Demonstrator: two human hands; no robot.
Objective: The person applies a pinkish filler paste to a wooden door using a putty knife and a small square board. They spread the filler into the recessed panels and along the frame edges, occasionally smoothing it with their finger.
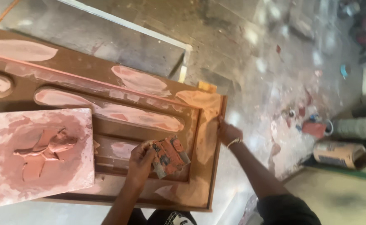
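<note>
A putty knife [170, 156], its broad blade caked with reddish-pink filler, lies tilted over the recessed panel of a brown wooden door [149, 87]. The door lies flat, patched with pale pink filler along its mouldings and corner.

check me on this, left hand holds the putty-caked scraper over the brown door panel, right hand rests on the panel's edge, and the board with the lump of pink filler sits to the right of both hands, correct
Not quite. The head view shows the board with the pink filler lump to the left of both hands. The rest holds: the left hand grips the scraper over the door panel, and the right hand rests on its edge.
</note>
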